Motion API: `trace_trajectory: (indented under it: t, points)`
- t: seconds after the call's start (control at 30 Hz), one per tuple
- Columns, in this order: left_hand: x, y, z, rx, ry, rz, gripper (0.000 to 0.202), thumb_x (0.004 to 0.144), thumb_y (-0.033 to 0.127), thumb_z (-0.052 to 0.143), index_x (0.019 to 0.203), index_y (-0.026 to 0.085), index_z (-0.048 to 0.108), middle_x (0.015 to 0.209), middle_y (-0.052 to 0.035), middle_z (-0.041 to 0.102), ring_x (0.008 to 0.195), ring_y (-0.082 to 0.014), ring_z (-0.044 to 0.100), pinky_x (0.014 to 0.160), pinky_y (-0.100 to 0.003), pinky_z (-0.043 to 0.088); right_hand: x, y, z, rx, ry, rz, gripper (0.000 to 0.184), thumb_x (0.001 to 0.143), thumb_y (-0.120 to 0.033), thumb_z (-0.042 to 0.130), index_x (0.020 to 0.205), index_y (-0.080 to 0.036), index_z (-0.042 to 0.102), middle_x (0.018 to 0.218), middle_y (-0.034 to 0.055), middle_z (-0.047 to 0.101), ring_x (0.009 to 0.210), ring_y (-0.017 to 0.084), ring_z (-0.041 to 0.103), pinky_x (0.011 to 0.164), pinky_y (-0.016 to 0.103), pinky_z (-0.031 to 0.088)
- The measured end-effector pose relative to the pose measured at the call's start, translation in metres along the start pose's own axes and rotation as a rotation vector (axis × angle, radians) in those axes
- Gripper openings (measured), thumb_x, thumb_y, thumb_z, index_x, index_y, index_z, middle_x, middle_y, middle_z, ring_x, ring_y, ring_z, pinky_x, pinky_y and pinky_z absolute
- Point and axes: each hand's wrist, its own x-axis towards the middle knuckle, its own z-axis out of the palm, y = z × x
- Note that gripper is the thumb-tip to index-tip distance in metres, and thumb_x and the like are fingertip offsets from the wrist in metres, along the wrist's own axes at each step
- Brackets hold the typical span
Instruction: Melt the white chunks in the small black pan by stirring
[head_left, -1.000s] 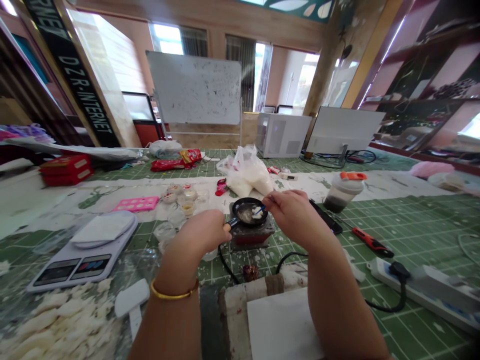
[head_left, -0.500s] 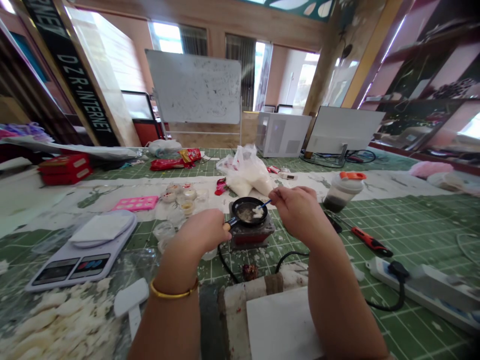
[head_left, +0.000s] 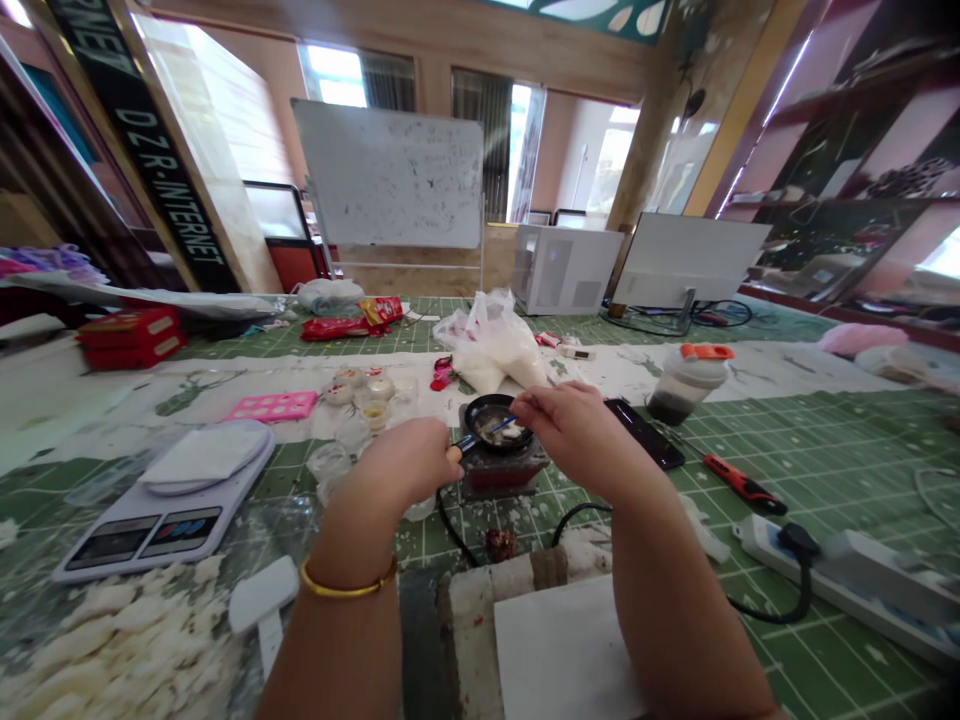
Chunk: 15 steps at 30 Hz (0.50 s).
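Note:
A small black pan sits on a little red hot plate in the middle of the green table. Pale lumps lie in the pan. My left hand is closed round the pan's handle, a gold bangle on its wrist. My right hand pinches a thin blue stick whose tip is down in the pan among the lumps.
A digital scale and a heap of white wax chunks lie at the left. Small cups, a pink mould, a bag of white flakes, a lidded jar, a phone, a red cutter and a power strip surround the plate.
My right hand has swung from the pan's right side leftward and lower, and the blue stick's tip now lies across the pan's contents. The left hand stays on the handle.

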Motion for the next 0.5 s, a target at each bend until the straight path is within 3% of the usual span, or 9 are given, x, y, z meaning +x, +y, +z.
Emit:
trace_trajectory:
  t: [0.07,0.27,0.4,0.5]
  points:
    - [0.0005,-0.0014,0.0006,0.010,0.006,0.013,0.032,0.072,0.039,0.043,0.068,0.016,0.064,0.062,-0.0069,0.060,0.054,-0.0162,0.051,0.044,-0.026,0.025,-0.0013,-0.0003,-0.0011,0.004,0.017,-0.007,0.028,0.089,-0.028,0.035,0.081,-0.020,0.060,0.076,0.0032,0.066,0.081,0.017,0.057,0.085,0.032,0.031]
    - [-0.0007,-0.0007,-0.0003,0.007,0.003,0.014,0.029,0.070,0.037,0.045,0.067,0.016,0.064,0.062,-0.0072,0.062,0.054,-0.0161,0.052,0.045,-0.025,0.026,0.0014,0.0065,-0.0022,-0.071,0.114,0.185,0.029,0.089,-0.028,0.034,0.079,-0.018,0.059,0.075,0.0052,0.066,0.082,0.018,0.057,0.087,0.035,0.029]
    - [-0.0016,0.0009,-0.0014,-0.009,0.006,-0.009,0.030,0.071,0.038,0.045,0.066,0.016,0.063,0.061,-0.0068,0.062,0.054,-0.0159,0.053,0.045,-0.025,0.026,0.0006,0.0009,0.0014,0.004,0.025,0.042,0.028,0.089,-0.027,0.034,0.079,-0.019,0.059,0.077,0.0034,0.066,0.081,0.017,0.057,0.085,0.032,0.030]
    - [-0.0006,0.0000,-0.0010,0.006,-0.002,0.000,0.032,0.072,0.039,0.043,0.067,0.016,0.064,0.062,-0.0073,0.061,0.054,-0.0164,0.053,0.045,-0.026,0.026,-0.0034,-0.0024,-0.0006,0.036,0.030,-0.014,0.027,0.089,-0.028,0.034,0.079,-0.020,0.058,0.078,0.0024,0.066,0.081,0.016,0.056,0.087,0.032,0.030]
